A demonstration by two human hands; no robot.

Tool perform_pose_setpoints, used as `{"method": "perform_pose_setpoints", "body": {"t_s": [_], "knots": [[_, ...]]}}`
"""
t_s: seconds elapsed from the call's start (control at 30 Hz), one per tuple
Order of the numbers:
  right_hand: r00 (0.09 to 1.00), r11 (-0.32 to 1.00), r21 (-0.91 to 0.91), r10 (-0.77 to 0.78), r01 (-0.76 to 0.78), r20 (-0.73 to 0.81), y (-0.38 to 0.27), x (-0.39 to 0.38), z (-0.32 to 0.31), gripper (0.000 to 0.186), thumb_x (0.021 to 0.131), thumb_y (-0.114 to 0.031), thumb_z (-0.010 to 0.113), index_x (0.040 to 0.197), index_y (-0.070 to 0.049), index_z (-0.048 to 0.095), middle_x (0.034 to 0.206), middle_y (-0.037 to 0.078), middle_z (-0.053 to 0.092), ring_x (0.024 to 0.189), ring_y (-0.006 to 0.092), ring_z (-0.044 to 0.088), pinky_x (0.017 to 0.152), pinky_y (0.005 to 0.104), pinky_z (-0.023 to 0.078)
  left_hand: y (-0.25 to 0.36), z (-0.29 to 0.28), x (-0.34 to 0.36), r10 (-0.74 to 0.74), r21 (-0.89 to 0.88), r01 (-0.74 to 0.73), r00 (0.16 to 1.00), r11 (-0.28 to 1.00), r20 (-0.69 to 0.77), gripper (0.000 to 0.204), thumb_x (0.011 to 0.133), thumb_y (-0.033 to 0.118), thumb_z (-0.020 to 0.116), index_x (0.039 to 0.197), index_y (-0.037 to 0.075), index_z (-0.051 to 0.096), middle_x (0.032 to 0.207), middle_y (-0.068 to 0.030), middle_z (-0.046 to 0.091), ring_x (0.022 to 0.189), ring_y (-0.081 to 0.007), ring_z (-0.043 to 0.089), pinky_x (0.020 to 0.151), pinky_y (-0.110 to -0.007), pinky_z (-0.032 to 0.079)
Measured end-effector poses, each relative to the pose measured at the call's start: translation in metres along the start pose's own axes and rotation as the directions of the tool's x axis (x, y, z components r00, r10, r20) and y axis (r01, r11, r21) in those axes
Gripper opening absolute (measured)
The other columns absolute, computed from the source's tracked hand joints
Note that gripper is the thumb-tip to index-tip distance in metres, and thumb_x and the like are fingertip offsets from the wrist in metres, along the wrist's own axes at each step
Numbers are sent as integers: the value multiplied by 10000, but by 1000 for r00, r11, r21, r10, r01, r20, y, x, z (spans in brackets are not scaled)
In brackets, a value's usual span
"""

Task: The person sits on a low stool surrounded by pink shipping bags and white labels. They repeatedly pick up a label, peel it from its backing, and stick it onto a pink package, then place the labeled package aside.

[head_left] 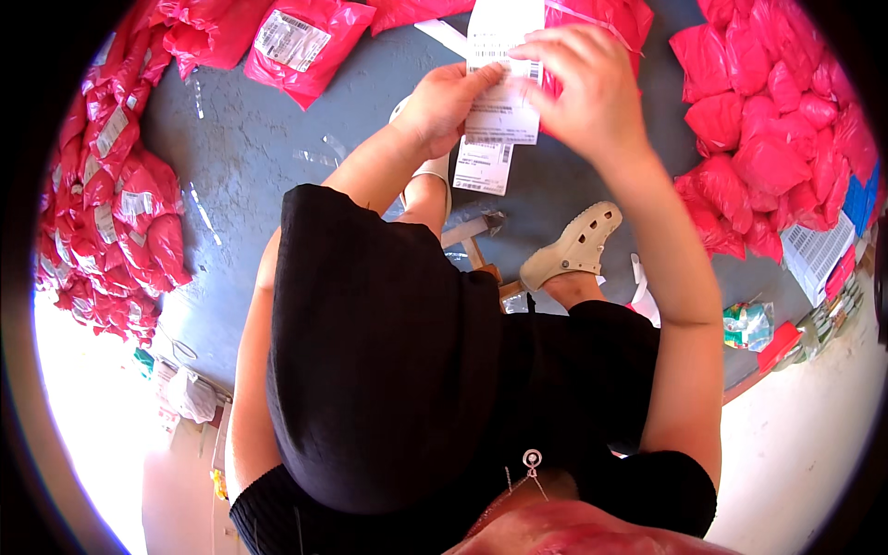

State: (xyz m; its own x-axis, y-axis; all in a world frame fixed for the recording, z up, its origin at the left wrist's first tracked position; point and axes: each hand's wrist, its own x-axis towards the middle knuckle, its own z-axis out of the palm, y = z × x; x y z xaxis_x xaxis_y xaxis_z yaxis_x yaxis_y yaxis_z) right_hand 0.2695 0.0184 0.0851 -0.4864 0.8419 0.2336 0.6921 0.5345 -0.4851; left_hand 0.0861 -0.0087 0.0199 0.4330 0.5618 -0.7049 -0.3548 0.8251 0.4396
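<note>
Our left grip (444, 106) pinches at least two white labels (504, 122); our right grip (589, 92) overlaps them, thumb and finger apart.

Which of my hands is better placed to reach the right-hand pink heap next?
Probably your right hand: it's nearer the pink heap, while your left hand pinches the white labels.

The left hand (439, 109) grips the labels (502, 122); the right hand (589, 97) is at their right edge. Pink bags (772, 125) lie left and right of them.
</note>
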Motion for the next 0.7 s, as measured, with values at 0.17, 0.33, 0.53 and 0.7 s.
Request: {"method": "perform_pose_setpoints", "body": {"t_s": [0.17,0.33,0.53,0.7], "knots": [[715,261,789,635,-556,293,-12,-50,30,613,785,-98,731,1301,-57,403,855,97,660,804,154,635,704,283,486,15,15,-5,62,-76,-63,998,995,-10,415,945,298,560,1157,-57,523,982,-123,647,886,-196,637,772,-349,547],[623,-38,962,755,-271,205,3,-34,31,501,830,-58,683,1254,-36,417,904,93,649,794,136,631,713,274,512,5,12,-16,207,334,-305,932,892,297,413,921,201,608,1239,-41,502,1114,-130,634,1045,-174,595,883,-317,499],[830,637,625,557,-451,30,13,-17,14,358,832,-91,663,1155,-43,518,937,108,631,841,216,621,769,319,497,3,21,-23,214,318,-274,954,908,210,315,958,186,534,1191,-25,550,1090,-91,641,991,-129,600,869,-288,489],[960,975,-139,133,-171,-247,10,-14,8,373,712,-183,752,1057,-130,619,919,75,622,863,230,578,782,396,430,-1,14,-16,200,319,-232,971,919,131,287,970,174,497,1179,-15,552,1067,-66,637,966,-104,588,843,-273,490]]}}
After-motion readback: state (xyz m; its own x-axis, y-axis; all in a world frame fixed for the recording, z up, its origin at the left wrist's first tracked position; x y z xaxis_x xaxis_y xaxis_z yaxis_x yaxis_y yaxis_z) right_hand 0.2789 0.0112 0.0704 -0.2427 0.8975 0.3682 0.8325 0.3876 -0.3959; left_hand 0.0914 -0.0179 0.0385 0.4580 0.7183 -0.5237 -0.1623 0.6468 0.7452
